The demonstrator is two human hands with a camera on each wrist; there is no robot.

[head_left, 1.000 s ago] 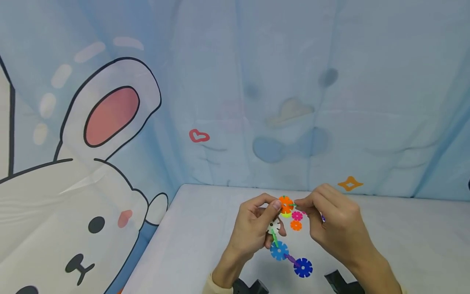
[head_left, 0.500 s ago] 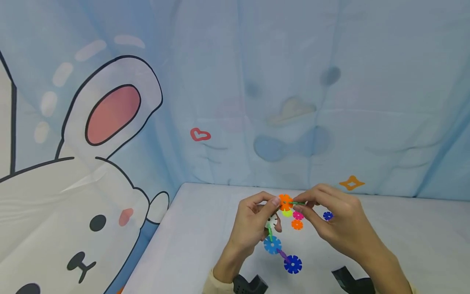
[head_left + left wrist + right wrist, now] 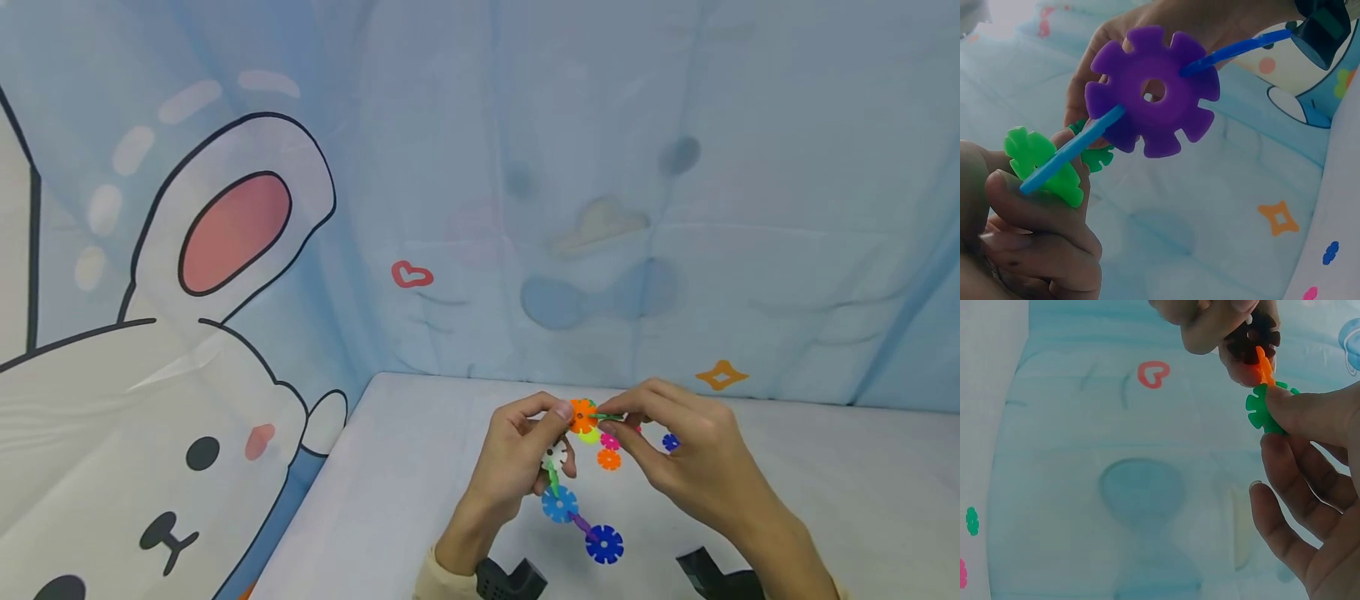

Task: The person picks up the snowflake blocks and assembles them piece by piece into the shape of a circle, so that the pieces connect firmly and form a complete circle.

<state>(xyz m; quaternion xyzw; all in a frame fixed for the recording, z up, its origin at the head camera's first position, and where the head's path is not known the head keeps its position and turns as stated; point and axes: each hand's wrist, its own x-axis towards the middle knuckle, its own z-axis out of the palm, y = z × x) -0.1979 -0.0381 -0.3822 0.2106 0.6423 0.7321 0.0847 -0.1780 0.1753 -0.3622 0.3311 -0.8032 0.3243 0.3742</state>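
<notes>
My left hand (image 3: pixel 517 454) pinches an orange notched disc (image 3: pixel 582 416) between thumb and fingers. Opposite, my right hand (image 3: pixel 690 458) pinches a green notched disc (image 3: pixel 609 416), seen edge-on against the orange one. The right wrist view shows this green disc (image 3: pixel 1261 411) meeting the orange piece (image 3: pixel 1264 365). From under my left hand hangs a linked chain: a white disc (image 3: pixel 555 454), a green one (image 3: pixel 553 478), a light blue one (image 3: pixel 560 504), a purple one (image 3: pixel 581 523) and a dark blue one (image 3: pixel 605 544). My fingers hide some joints.
Behind the hands, loose discs lie on the white table (image 3: pixel 420 475): yellow-green (image 3: pixel 590 436), pink (image 3: pixel 611 442), orange (image 3: pixel 609 459) and blue (image 3: pixel 671 442). A printed blue curtain (image 3: pixel 465 167) stands at the table's back edge. Black wrist devices (image 3: pixel 512 579) sit at both wrists.
The right hand has come closer to the left and shifted its hold on the green disc, now showing edge-on beside the orange one. The hanging chain swung left, then slightly back.
</notes>
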